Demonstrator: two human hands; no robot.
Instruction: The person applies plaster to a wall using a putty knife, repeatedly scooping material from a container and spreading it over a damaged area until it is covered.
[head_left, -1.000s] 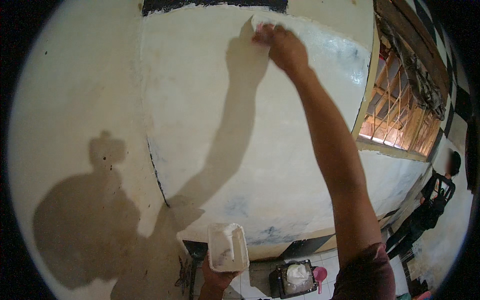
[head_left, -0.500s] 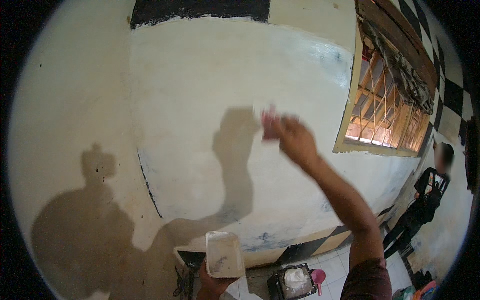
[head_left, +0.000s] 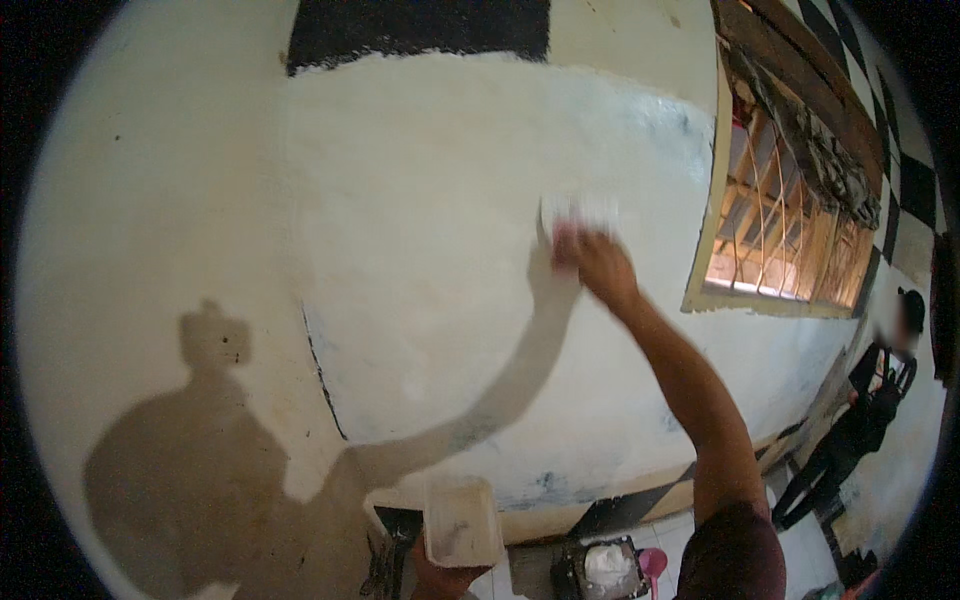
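Observation:
My right hand is raised against the pale wall, left of the window. Its fingers are closed round a red-handled flat tool with a wide whitish edge; blur hides its exact kind. The tool's shadow meets it at the wall. Low in the picture, my left hand grips a white rectangular tub from below and its left side. The tub's inside is smeared with whitish material and a greyish patch.
A barred window with a dark cloth is at right. Below stand a dark square stand with a white heap and a pink dipper. A person in dark clothes stands far right. A dark object is left of the tub.
The view has shifted slightly, moving the wall and window rightward. My right hand's shadow has closed in on the tool as the hand came nearer the wall. The left hand still holds the tub.

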